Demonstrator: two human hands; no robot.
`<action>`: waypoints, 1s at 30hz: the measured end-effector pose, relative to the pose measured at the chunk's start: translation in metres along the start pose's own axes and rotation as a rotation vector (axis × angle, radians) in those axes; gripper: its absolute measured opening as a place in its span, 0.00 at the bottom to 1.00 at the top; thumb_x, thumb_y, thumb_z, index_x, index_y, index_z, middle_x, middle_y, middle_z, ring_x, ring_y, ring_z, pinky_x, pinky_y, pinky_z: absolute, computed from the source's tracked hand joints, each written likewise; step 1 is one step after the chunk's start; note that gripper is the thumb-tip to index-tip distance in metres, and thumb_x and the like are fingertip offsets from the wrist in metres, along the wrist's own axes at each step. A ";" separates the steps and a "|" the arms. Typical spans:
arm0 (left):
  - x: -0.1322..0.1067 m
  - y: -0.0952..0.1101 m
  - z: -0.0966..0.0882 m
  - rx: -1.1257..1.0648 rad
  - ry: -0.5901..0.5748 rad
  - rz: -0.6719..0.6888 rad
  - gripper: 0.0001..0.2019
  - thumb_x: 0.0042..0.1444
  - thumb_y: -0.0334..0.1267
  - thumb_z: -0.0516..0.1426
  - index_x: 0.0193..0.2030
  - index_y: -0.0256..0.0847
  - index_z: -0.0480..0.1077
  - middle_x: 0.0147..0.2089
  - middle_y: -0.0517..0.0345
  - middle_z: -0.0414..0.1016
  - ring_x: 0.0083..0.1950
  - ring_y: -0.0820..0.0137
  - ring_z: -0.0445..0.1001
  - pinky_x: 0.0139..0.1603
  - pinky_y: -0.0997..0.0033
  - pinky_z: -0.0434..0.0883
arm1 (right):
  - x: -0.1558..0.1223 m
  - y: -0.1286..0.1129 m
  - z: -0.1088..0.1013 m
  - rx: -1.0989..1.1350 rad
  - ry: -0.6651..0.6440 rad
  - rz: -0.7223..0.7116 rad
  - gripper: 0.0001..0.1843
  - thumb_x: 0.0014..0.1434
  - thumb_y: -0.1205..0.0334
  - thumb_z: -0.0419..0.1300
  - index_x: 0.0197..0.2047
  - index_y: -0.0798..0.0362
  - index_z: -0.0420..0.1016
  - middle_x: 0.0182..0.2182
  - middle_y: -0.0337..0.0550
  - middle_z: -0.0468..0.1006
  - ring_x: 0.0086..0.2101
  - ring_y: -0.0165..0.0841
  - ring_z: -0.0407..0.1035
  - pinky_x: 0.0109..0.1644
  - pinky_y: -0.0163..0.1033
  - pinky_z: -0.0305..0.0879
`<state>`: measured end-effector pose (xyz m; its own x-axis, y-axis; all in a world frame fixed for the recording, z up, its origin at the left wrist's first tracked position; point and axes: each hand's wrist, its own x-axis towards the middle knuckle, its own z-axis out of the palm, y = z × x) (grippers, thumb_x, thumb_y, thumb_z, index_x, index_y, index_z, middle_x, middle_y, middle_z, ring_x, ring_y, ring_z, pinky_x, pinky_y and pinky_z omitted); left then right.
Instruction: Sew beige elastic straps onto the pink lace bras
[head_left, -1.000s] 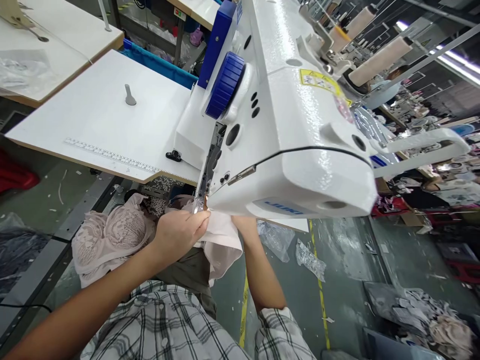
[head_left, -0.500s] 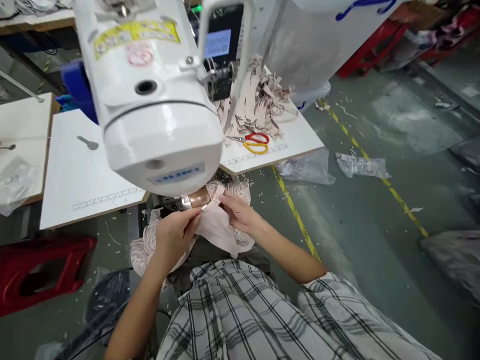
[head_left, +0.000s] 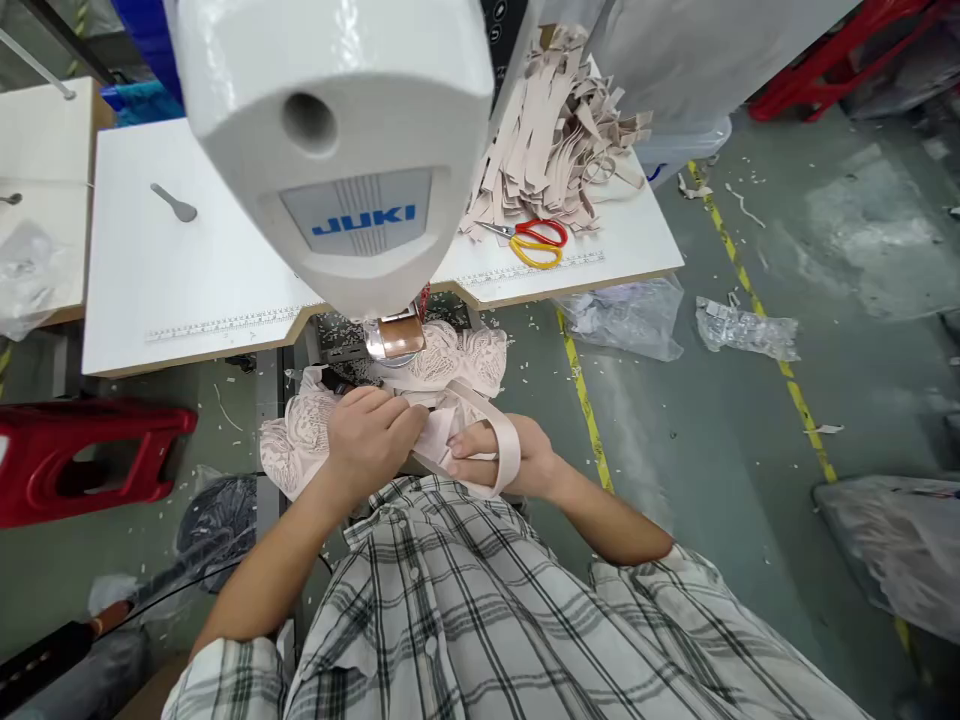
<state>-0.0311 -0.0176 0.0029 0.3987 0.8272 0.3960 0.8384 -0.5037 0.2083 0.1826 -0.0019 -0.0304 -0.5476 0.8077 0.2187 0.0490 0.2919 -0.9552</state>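
A pale pink lace bra [head_left: 457,362] lies under the head of a white JUKI sewing machine [head_left: 337,130], just below the metal presser foot [head_left: 394,338]. My left hand [head_left: 371,432] is closed, fingers pinching the pink fabric in front of the machine. My right hand [head_left: 502,460] is closed on the same garment, with a pink strap [head_left: 504,432] looped over its back. Both hands touch each other's fingertips over the fabric, close to my plaid shirt.
A white table [head_left: 187,290] carries a heap of pink straps [head_left: 559,140], red and yellow scissors [head_left: 536,240] and a printed ruler along its edge. A red stool [head_left: 82,460] stands at left. Plastic bags [head_left: 622,315] and a yellow floor line [head_left: 581,400] lie at right.
The view has swung down and closer to the machine. My hands drew back from the presser foot toward my body, and the strap now loops over my right hand.
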 end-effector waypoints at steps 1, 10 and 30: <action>0.000 0.000 -0.002 0.012 0.020 0.011 0.14 0.63 0.30 0.50 0.30 0.43 0.72 0.22 0.59 0.70 0.26 0.70 0.66 0.33 0.66 0.61 | 0.000 -0.003 0.001 0.000 0.019 -0.067 0.05 0.54 0.54 0.69 0.32 0.44 0.81 0.28 0.36 0.82 0.28 0.32 0.75 0.35 0.38 0.75; -0.010 0.008 -0.010 -0.787 -0.477 -0.620 0.14 0.62 0.44 0.54 0.35 0.42 0.78 0.33 0.57 0.81 0.32 0.67 0.76 0.31 0.70 0.67 | -0.012 0.092 -0.041 -0.203 0.172 0.345 0.18 0.57 0.48 0.63 0.42 0.54 0.81 0.41 0.46 0.82 0.43 0.32 0.76 0.52 0.37 0.73; -0.042 -0.018 0.016 -1.292 -0.439 -1.142 0.22 0.52 0.57 0.64 0.41 0.38 0.78 0.40 0.49 0.82 0.40 0.59 0.79 0.38 0.63 0.75 | -0.082 0.157 -0.096 -0.126 -0.113 0.784 0.25 0.42 0.39 0.70 0.17 0.53 0.72 0.29 0.48 0.77 0.35 0.39 0.70 0.43 0.40 0.67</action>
<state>-0.0570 -0.0398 -0.0316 0.1249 0.7626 -0.6346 0.0315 0.6363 0.7708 0.3157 0.0274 -0.1794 -0.3951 0.7468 -0.5350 0.5447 -0.2785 -0.7910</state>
